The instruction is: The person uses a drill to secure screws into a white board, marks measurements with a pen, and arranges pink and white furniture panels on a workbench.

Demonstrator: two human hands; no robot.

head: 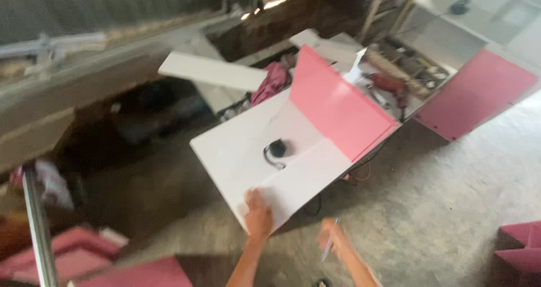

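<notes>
A large white board point(242, 146) lies flat on a stand in the middle of the view. A pink panel point(338, 109) stands upright along its right side. My left hand point(258, 214) rests flat on the near corner of the white board, fingers spread on its edge. My right hand point(333, 241) hovers just off the board's near right edge and grips a thin blue pen-like stick point(331, 246). A small black round object with a loop of cord point(276, 149) sits on the board beyond my left hand.
A second white board point(211, 71) sticks out behind. A red power drill point(389, 86) lies among tools in an open box at the right, beside a pink cabinet side point(476, 95). More pink panels point(521, 247) lie at the lower right and lower left point(129, 273). The concrete floor point(439, 208) stretches to the right.
</notes>
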